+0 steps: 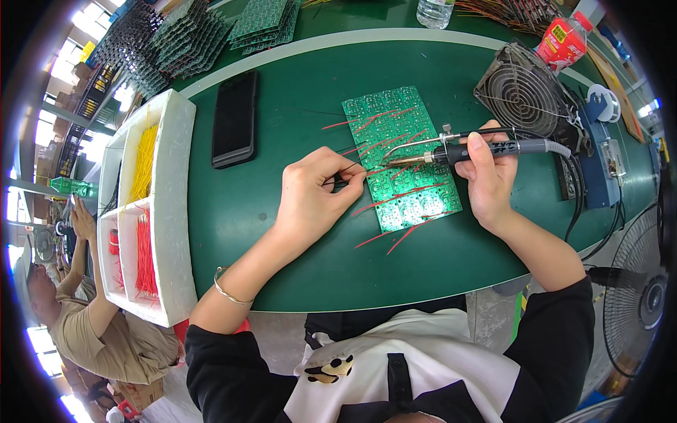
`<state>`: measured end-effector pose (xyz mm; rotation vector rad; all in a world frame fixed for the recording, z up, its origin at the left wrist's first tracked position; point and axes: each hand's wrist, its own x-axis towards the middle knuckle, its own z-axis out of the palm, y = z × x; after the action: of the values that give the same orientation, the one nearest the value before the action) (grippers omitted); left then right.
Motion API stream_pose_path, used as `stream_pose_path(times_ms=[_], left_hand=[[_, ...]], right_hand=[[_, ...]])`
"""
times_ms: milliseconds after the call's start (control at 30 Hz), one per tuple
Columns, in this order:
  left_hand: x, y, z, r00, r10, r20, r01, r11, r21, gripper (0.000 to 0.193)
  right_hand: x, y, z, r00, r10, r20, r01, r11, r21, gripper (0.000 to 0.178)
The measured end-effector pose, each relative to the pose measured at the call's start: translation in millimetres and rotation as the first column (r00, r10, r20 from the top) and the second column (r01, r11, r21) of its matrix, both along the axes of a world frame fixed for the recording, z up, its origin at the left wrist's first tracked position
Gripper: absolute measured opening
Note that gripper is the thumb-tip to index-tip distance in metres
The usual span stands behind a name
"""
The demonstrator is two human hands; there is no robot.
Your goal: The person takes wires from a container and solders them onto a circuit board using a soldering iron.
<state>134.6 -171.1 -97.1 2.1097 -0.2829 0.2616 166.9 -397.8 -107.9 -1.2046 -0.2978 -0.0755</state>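
A green panel of small circuit boards (385, 211) lies on the table in front of me, with several red wires (374, 207) sticking out across it. My left hand (310, 190) is closed at the panel's left edge, its thumb and fingertips pinching thin black wires (339, 182). From the right, my right hand (489, 180) grips a soldering iron (529, 146) with a thin metal feed tube (412, 142) fixed along it. The iron's tip points left, low over the middle of the panel near my left fingertips. Whether it touches the board I cannot tell.
A white foam box (185, 204) of yellow and red wires stands at left, beside a black phone (235, 120). Stacked circuit boards (264, 25) sit at the back. A fan (522, 92), a red-labelled bottle (564, 42) and a blue unit (603, 162) occupy the right. Another person (116, 331) is at far left.
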Motion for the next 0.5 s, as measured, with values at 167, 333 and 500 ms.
stream_pose_path(times_ms=[167, 333, 500], left_hand=[[0.2, 1.2, 2.3, 1.000, -0.011, -0.015, 0.011, 0.999, 0.031, 0.006], [0.8, 12.6, 14.9, 0.970, -0.011, 0.243, -0.055, 0.963, 0.263, 0.003], [-7.9, 27.4, 36.9, 0.915, 0.103, 0.391, -0.251, 0.903, 0.349, 0.006]], right_hand=[[1.3, 1.7, 3.5, 0.998, -0.040, -0.041, 0.042, 0.997, 0.059, 0.017], [5.6, -2.3, 5.4, 0.998, 0.004, -0.063, 0.005, 0.990, 0.143, 0.012], [7.6, -4.6, 5.7, 0.998, -0.024, -0.060, 0.032, 0.989, 0.147, 0.012]])
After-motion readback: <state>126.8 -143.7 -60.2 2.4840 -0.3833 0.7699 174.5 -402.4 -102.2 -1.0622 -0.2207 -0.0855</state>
